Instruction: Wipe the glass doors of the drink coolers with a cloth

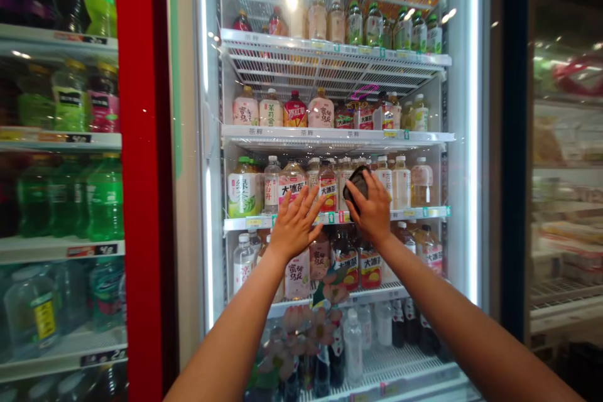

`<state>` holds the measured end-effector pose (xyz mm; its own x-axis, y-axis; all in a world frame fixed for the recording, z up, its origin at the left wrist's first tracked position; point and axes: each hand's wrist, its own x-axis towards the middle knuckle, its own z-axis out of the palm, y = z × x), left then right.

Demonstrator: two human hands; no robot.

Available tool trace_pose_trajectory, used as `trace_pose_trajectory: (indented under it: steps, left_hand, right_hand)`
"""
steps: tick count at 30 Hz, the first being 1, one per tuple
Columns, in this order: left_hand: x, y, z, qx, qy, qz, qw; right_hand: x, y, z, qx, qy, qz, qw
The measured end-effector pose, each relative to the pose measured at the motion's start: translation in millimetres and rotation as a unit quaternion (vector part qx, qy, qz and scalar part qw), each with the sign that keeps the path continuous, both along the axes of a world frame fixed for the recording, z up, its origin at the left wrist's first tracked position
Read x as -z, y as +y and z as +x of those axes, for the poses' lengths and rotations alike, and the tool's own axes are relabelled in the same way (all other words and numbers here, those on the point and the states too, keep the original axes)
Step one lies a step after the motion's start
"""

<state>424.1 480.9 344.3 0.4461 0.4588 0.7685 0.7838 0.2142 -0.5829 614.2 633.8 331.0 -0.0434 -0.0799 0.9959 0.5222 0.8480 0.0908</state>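
Right hand [374, 210]: fingers curled over a dark rounded pad [357, 191], grasped; material unclear. Left hand [296, 223]: splayed, holding nothing. Both hands at mid-height of the lit drinks cooler [338, 132], the pad just right of the cooler's centreline. Contact with its glass: cannot tell.

Containers, inside cooler: capped bottles in rows. On the shelf level with the hands, a green tea bottle [243, 191] at the cooler's left end; next inward, a water bottle [272, 185], contents clear; near centre, an iced tea bottle [328, 187], contents reddish-amber. Lower in the cooler, clear and dark bottles.

Edges: shelf lip [254, 223] with price tags runs across the cooler, close by both hands; light strip [473, 107] along its right side; red frame [141, 169] left of it. Room: narrow gap between the hands at the cooler's middle; wider space from right hand to cooler's right edge.
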Motion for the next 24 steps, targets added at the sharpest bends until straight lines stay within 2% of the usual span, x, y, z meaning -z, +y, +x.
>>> trace_pose_trajectory:
  steps: [3, 5, 6, 8, 10, 12, 14, 16, 18, 21, 22, 24]
  left_hand:
    - [0.8, -0.4, 0.4, -0.002, -0.003, -0.004, 1.0]
    - [1.2, -0.6, 0.7, -0.004, -0.003, -0.007, 1.0]
    - [1.2, -0.6, 0.9, -0.006, -0.002, -0.009, 1.0]
    - [0.6, -0.2, 1.4, -0.011, 0.001, -0.012, 1.0]
    - [-0.9, 0.2, 2.3, -0.017, 0.004, -0.018, 1.0]
    - [-2.1, -0.8, 3.1, -0.021, 0.002, -0.027, 0.999]
    - [-1.0, -5.4, 2.6, -0.024, -0.005, -0.036, 0.999]
    - [4.5, -15.5, -0.9, -0.027, -0.02, -0.035, 0.999]
    - [14.6, -30.8, -8.9, -0.029, -0.034, -0.029, 0.999]
    - [34.2, -57.7, -28.3, -0.031, -0.042, -0.02, 0.998]
    - [40.3, -65.6, -35.7, -0.033, -0.044, -0.016, 0.998]
    - [50.0, -77.3, -49.1, -0.041, -0.054, -0.004, 0.998]
  right_hand:
    - [32.0, -14.5, -4.8, -0.022, -0.117, 0.059, 0.991]
    - [52.3, -11.4, 10.4, -0.039, -0.217, 0.123, 0.968]
    - [56.3, -6.6, 20.2, -0.044, -0.254, 0.15, 0.954]
    - [48.3, 4.6, 35.3, -0.045, -0.263, 0.159, 0.951]
    - [24.6, 10.9, 35.8, -0.036, -0.171, 0.096, 0.98]
    - [0.7, 6.9, 20.3, -0.026, -0.049, 0.013, 0.998]
    - [-8.4, -6.0, -1.8, -0.026, 0.003, -0.029, 0.999]
    - [2.2, -20.7, -16.8, -0.035, -0.038, -0.013, 0.999]
    - [24.9, -29.5, -16.0, -0.047, -0.141, 0.048, 0.988]
    - [50.0, -24.3, 7.9, -0.047, -0.29, 0.162, 0.942]
    - [50.6, -19.2, 16.1, -0.038, -0.303, 0.175, 0.936]
    - [39.5, -10.6, 23.1, -0.014, -0.248, 0.143, 0.958]
